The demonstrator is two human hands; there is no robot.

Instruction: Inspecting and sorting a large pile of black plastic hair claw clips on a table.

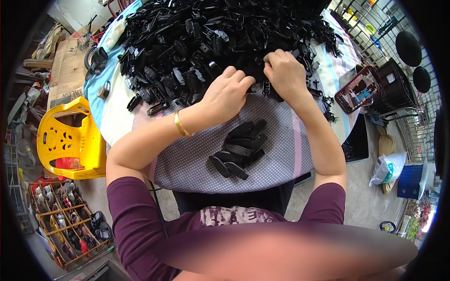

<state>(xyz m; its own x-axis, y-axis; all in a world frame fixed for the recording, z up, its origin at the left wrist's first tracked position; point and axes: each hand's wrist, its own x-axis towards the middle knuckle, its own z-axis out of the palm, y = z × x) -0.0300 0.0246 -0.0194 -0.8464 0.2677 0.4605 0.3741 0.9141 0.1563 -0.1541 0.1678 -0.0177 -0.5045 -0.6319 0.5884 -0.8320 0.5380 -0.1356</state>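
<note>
A big heap of small black plastic pieces (187, 42), some long and rounded like clips, covers the far part of the table. At its near edge my left hand (228, 93) is closed, its fingertips turned down and hidden among the pieces. To its right, my right hand (285, 75) is also closed, with curled fingers at the heap; dark pieces show just beneath it. What either hand grips cannot be made out. Nearer to me, apart from the heap, lies a small pile of black oblong pieces (241, 145).
A patterned cloth (187, 164) covers the round table. A phone (358, 89) stands at the table's right edge. On the left are a yellow plastic chair (70, 140) and a wooden rack of shoes (68, 225). A blue crate (412, 180) sits on the floor at right.
</note>
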